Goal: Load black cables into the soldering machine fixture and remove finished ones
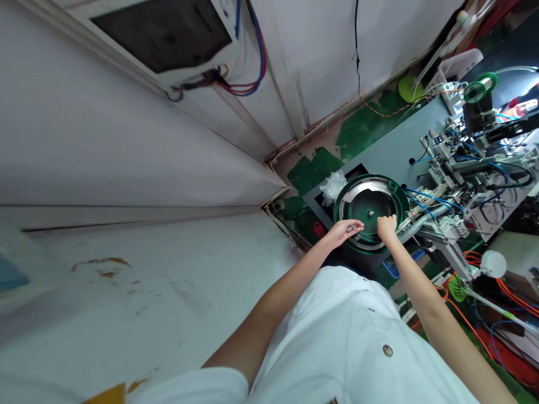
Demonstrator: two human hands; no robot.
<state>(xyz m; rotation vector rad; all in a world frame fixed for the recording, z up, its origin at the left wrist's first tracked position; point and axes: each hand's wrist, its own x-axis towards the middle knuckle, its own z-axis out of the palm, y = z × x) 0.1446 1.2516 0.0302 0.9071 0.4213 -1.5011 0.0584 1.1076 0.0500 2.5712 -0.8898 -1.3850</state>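
My left hand is cupped palm up at the lower left rim of a round green vibratory feeder bowl. Several small metal parts lie in its palm; their exact kind is too small to tell. Over the lower right of the bowl, my right hand is closed in a fist, and whatever may be inside it is hidden. A small metal nut or bolt head stands at the centre of the bowl's dark green floor.
A crumpled clear plastic bag lies beside the bowl on the grey machine table. Feeder tracks, cylinders and blue air tubes fill the right. Walls stand left and ahead, with a control box overhead. Orange hoses run at lower right.
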